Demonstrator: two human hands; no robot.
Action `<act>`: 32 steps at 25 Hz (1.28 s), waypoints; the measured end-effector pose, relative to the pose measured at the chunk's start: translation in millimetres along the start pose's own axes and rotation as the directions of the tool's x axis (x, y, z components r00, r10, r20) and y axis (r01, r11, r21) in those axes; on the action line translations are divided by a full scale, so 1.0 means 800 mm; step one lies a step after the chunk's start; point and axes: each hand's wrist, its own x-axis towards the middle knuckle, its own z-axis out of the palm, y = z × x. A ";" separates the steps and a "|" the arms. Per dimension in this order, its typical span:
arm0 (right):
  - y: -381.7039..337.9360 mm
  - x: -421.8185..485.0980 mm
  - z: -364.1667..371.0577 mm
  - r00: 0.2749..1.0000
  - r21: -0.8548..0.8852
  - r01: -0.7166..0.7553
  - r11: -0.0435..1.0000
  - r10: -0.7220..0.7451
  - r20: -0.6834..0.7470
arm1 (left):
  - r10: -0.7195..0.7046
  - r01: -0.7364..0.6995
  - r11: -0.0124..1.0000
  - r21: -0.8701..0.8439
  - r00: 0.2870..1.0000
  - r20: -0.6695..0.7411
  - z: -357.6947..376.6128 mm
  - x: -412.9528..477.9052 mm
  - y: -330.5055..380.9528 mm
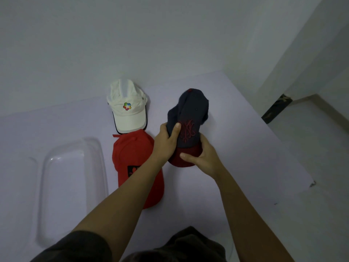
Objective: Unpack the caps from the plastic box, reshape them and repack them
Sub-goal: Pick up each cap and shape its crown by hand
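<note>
the pale surface (236, 148) met a wall behind and dropped off at the right. you seemed to be reshaping: left hand (166, 142) pinched the navy cap (188, 108) at its crown, right hand (204, 157) gripped its brim. next likely called for setting it by the white cap (128, 112) and red cap (132, 150); room lay right, the box (99, 154) left.

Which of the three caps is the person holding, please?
The navy cap with the red brim, gripped by the left hand and right hand; the white cap and red cap lie unheld.
</note>
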 end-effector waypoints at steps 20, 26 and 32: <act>0.148 -0.047 0.001 0.978 -0.317 -0.171 0.933 0.122 -0.169 | -0.167 0.170 0.985 0.009 0.959 0.228 0.051 -0.049 -0.126; 0.148 -0.049 -0.017 0.968 -0.132 -0.235 0.963 0.220 -0.120 | -0.332 0.293 0.914 0.279 0.938 0.104 0.068 -0.060 -0.141; 0.142 -0.046 -0.020 0.963 -0.070 -0.265 0.962 0.261 -0.065 | -0.264 0.208 0.954 0.215 0.923 0.280 0.052 -0.043 -0.147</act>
